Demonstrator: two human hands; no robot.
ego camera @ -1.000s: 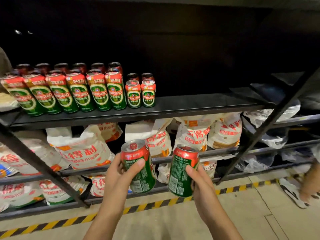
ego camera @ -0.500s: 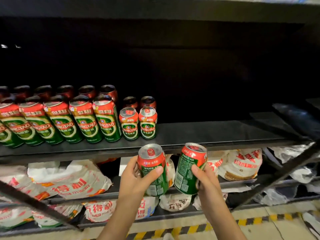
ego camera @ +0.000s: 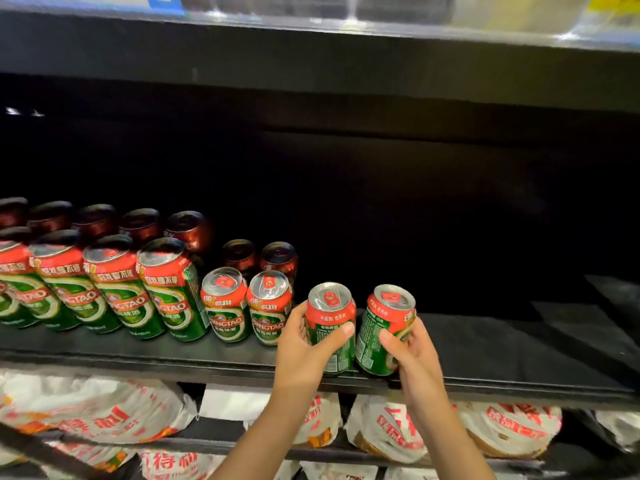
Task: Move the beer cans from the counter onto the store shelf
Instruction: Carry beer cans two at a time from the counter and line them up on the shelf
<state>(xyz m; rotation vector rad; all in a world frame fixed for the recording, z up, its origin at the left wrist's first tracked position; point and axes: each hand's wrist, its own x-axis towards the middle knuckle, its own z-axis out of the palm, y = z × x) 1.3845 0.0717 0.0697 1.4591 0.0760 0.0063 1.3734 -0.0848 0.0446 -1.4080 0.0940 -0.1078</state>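
Two short beer cans stand at the front edge of the black shelf (ego camera: 485, 344), both upright or nearly so. The left can (ego camera: 330, 327) is wrapped by the left hand (ego camera: 304, 344), thumb across its label; the right can (ego camera: 384, 329) is gripped by the right hand (ego camera: 412, 348). Just left of them stand two matching short cans (ego camera: 247, 304) (tall cans (ego camera: 114, 289) farther left). Below the shelf lie white printed bags (ego camera: 391, 431).
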